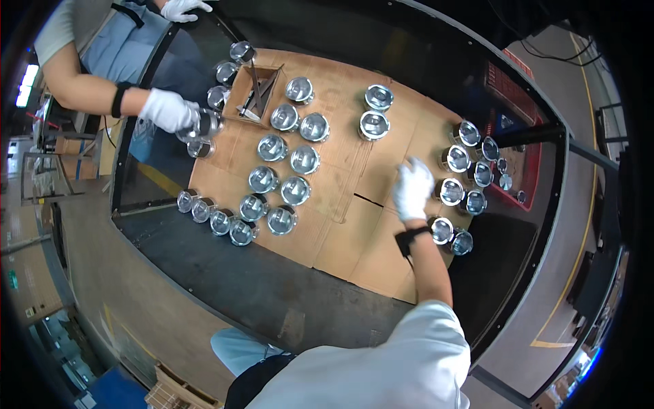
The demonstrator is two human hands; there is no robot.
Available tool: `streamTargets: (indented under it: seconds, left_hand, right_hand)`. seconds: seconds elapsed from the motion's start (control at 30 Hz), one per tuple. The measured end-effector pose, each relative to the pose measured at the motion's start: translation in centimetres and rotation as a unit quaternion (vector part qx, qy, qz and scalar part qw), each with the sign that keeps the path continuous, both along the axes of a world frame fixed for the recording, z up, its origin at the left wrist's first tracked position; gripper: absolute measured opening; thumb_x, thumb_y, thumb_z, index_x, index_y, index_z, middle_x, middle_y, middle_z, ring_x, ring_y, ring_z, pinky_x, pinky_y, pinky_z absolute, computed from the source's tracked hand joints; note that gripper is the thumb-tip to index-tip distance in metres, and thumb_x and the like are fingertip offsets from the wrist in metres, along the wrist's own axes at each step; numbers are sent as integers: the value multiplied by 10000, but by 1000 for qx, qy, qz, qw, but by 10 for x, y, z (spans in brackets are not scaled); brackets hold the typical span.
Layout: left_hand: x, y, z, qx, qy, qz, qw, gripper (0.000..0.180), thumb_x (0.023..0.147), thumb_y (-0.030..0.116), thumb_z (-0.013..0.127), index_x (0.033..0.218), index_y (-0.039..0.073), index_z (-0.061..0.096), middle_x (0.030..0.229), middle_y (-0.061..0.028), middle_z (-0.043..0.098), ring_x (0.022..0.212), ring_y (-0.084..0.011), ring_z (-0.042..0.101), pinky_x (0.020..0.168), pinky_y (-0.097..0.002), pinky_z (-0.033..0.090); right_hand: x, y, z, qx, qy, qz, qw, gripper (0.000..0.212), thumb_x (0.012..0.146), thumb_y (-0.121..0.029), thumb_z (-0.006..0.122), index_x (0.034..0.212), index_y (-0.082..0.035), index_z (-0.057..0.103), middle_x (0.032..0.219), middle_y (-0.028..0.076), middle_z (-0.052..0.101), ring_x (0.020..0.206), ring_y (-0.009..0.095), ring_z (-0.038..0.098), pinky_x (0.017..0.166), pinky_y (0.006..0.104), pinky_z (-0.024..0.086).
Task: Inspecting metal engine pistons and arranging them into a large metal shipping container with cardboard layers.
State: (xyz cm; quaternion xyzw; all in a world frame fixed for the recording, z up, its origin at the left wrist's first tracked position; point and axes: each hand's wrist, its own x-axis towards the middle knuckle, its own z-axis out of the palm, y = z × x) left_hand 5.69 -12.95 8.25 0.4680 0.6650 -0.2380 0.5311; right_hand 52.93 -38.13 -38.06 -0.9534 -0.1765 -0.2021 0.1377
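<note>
My right hand [413, 189], in a white glove with a black band at the wrist, hangs over the cardboard sheet [334, 232] on the table. Its fingers are stretched out, slightly blurred, and nothing shows in them. Just right of it stand shiny metal pistons, the nearest being one piston [450, 191] in a double row along the sheet's right side. Beyond my fingertips are two more, including a piston [374, 125]. Several others, such as a piston [296, 191], stand in rows on the left. My left hand is out of view.
Across the table at upper left, a co-worker's gloved hand [169, 110] grips a piston [204, 125]. Near it, a wooden box [235, 102] holds dark flat tools. A red crate [533, 170] with small metal parts lies at the right. A dark raised frame [477, 44] borders the table.
</note>
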Motion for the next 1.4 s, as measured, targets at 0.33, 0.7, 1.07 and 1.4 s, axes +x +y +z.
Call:
streamTargets:
  seconds: [0.33,0.7,1.07,1.4]
  left_hand:
    - [-9,15,-28,-36,-62,-51,996,415,937,-20,538,1351,-40,549,1194,-112,665,1033,-187,626,921,-313,494]
    - [-5,-5,-25,-2,-125,-4,992,487,872,116,681,1337,1,591,1054,-13,699,569,-17,482,495,-168,370]
    - [-31,-19,-41,49,-136,73,987,501,828,-152,617,1313,-23,610,1075,-66,712,921,-91,644,842,-254,528]
    - [-33,-19,-49,47,-129,103,985,504,813,-157,626,1304,-42,609,1071,-57,707,872,-70,628,812,-212,511]
  right_hand:
    - [-34,-181,-78,-339,184,25,922,389,921,-157,460,1236,-3,630,1481,209,434,1397,396,371,1168,531,243]
    - [10,-59,2,-427,256,99,862,271,763,-236,624,972,-89,716,1057,163,647,1045,317,582,906,415,450]
    - [185,4,-76,-162,199,-50,965,146,896,-136,594,930,-72,721,887,174,705,817,344,681,725,414,534]
    - [62,13,-13,-127,80,-24,988,329,771,-110,658,1093,-137,716,1315,123,587,1037,339,635,867,461,517]
